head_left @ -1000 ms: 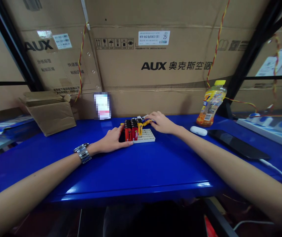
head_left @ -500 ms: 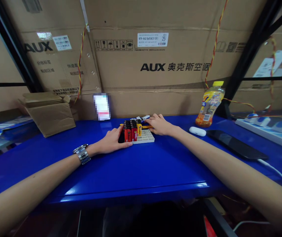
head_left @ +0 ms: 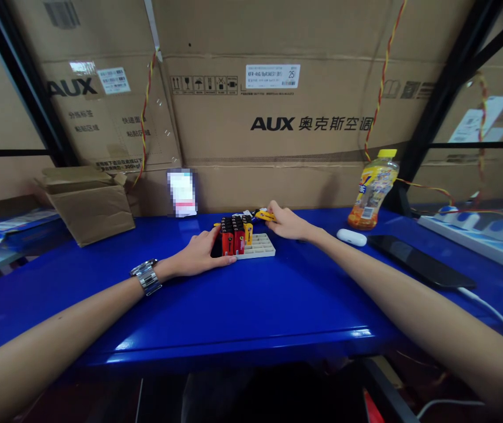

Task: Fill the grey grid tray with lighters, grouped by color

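My left hand (head_left: 198,254) is closed around the left end of a white gridded battery tray (head_left: 264,245). Its thumb lies along the front edge and its fingers rest beside the upright batteries. Red batteries (head_left: 232,241) and a yellow battery (head_left: 248,234) stand in the tray's left part, their dark ends up. Behind the tray's right part, my right hand (head_left: 290,222) pinches what look like yellow batteries (head_left: 265,216), raised a little; how many is unclear. Small white and dark items (head_left: 251,213) lie behind the tray, partly hidden.
On the blue table (head_left: 242,305), a white earbud case (head_left: 351,237), a black phone (head_left: 419,260) on a cable and a drink bottle (head_left: 372,191) stand right. A power strip (head_left: 476,238) lies farther right. An open cardboard box (head_left: 88,205) and lit screen (head_left: 183,192) are left.
My right hand has lifted slightly from the table behind the tray, with yellow batteries now showing in its fingers. The left hand keeps its place at the tray.
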